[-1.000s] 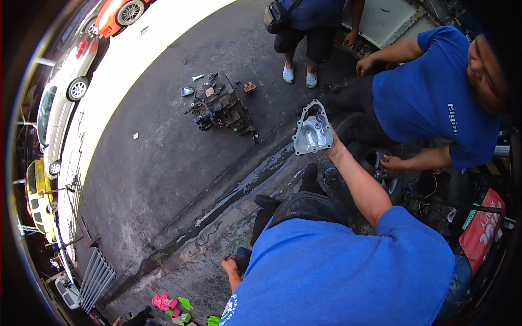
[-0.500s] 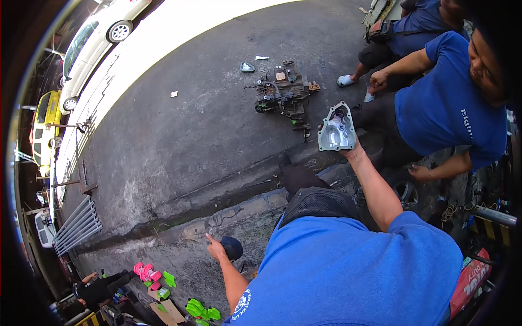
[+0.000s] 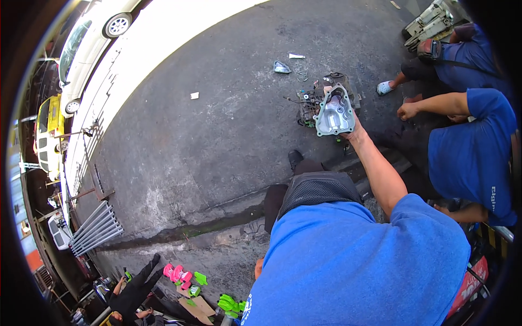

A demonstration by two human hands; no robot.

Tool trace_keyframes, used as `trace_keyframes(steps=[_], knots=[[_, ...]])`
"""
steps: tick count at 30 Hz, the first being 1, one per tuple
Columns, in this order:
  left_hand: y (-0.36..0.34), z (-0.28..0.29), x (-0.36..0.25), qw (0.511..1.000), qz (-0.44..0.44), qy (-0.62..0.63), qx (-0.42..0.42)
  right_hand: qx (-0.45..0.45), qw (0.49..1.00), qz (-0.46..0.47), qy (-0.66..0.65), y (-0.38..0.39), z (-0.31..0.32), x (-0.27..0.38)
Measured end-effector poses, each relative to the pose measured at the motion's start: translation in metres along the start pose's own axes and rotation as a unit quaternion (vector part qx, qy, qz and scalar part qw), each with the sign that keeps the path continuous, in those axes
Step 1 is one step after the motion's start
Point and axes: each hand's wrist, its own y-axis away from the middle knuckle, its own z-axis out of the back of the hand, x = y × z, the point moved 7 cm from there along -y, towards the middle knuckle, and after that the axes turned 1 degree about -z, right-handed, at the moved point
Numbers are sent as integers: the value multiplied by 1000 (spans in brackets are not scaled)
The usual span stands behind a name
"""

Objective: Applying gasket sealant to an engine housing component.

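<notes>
My right hand (image 3: pixel 352 129) is closed on the edge of a cast metal housing cover (image 3: pixel 333 114). The cover's hollow inside faces up, with a flanged rim and bolt holes around it. Beyond and partly behind it, a dirty gearbox (image 3: pixel 309 106) stands on the ground. Close to the gearbox lie a second small metal cover (image 3: pixel 281 67), a white tube (image 3: pixel 297 56) and some loose bolts (image 3: pixel 302 75). Only a sliver of my left hand or forearm (image 3: pixel 258 269) shows beside my body; its fingers are hidden.
Two people in blue shirts (image 3: pixel 473 157) crouch at the right. A drainage groove (image 3: pixel 217 220) crosses the ground. Grey pipes (image 3: pixel 98 228), pink pieces (image 3: pixel 178 274) and green pieces (image 3: pixel 231 304) lie at the left. Another person (image 3: pixel 133 290) in black is at the lower left.
I have stepped forward, and the held cover now overlaps the gearbox in view. My left hand has drawn back from the open ground to beside my body, mostly out of sight.
</notes>
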Motion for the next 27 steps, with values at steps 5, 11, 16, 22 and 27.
trace_keyframes(steps=[5, 11, 16, 22, 27], knots=[[-32, 71, -54, 998, 6, -58, -22, 34, 999, -5, 12, -113, -53, 2], [-128, 150, -226, 985, -39, -166, -28, -14, 996, 47, -68, -223, -46, 32], [-242, 192, -436, 959, -117, -254, -29, -52, 980, 170, -86, -271, -52, 86], [-296, 232, -857, 840, -542, -3, -20, -53, 928, 319, -186, -331, -67, 121], [-279, 256, -1220, 777, -594, -110, -177, -68, 886, 441, -125, -334, -59, 169]])
